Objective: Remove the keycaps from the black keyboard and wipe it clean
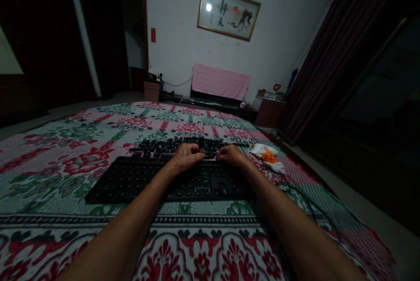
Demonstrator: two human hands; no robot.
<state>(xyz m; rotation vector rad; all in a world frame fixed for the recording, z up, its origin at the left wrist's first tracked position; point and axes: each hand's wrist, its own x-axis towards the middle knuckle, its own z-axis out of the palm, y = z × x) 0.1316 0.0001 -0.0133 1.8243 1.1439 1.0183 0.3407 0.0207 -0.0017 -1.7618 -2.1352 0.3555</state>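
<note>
A black keyboard (pixel 124 180) lies across the patterned bedspread, with its keycaps off and rows of small bare switches showing. Behind its far edge many loose black keycaps (pixel 154 145) are spread in a heap. My left hand (pixel 187 157) is over the keyboard's far edge, thumb and fingers closed; a small dark piece (pixel 201 142) stands up at its fingertips, too dim to name. To the right of it, my right hand (pixel 231 155) has its fingers pinched together near the keycaps. Whatever is between those fingertips is hidden.
A crumpled white cloth or tissue with an orange patch (pixel 269 157) lies right of the keycaps. A dark cable (pixel 305 198) runs along the bedspread (pixel 82 132) on the right. Beyond the bed stand a low cabinet and a pink cloth (pixel 219 82).
</note>
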